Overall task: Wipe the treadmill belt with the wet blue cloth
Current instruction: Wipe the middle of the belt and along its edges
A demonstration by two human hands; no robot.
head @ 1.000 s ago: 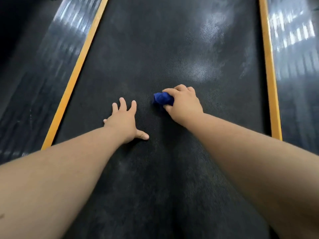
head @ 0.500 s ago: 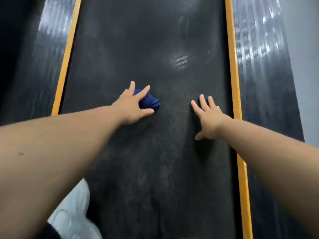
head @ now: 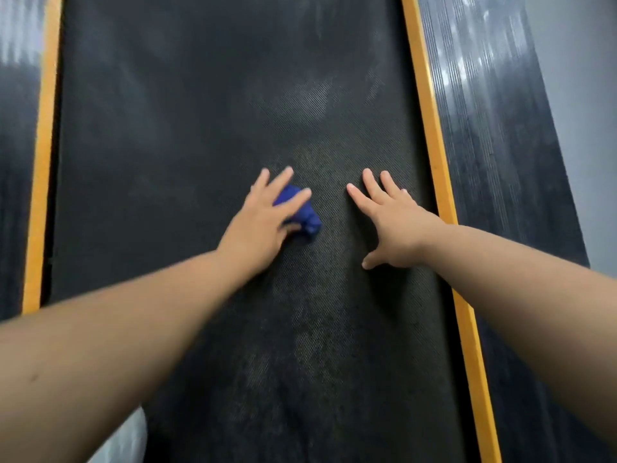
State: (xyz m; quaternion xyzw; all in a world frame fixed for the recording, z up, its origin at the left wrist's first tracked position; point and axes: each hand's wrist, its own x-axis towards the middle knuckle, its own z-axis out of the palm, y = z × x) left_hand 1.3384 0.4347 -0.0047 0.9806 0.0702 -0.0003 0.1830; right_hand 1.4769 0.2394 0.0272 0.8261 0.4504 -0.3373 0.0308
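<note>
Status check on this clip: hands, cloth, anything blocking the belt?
Left hand fingers straight, pressing blue cloth onto belt. Right hand spread flat on belt, near right yellow strip. No obstruction visible ahead of cloth.

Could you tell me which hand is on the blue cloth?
The left hand, pressing the cloth; the right hand lies bare on the belt.

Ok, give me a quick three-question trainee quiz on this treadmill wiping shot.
1. Which hand presses the blue cloth? A left, B right, C both.
2. True or false: the right hand lies flat on the belt, holding nothing.
3. Fill in: the strips edging the belt are ____.
Key: 1 A, the left hand; 2 true; 3 yellow.
</note>
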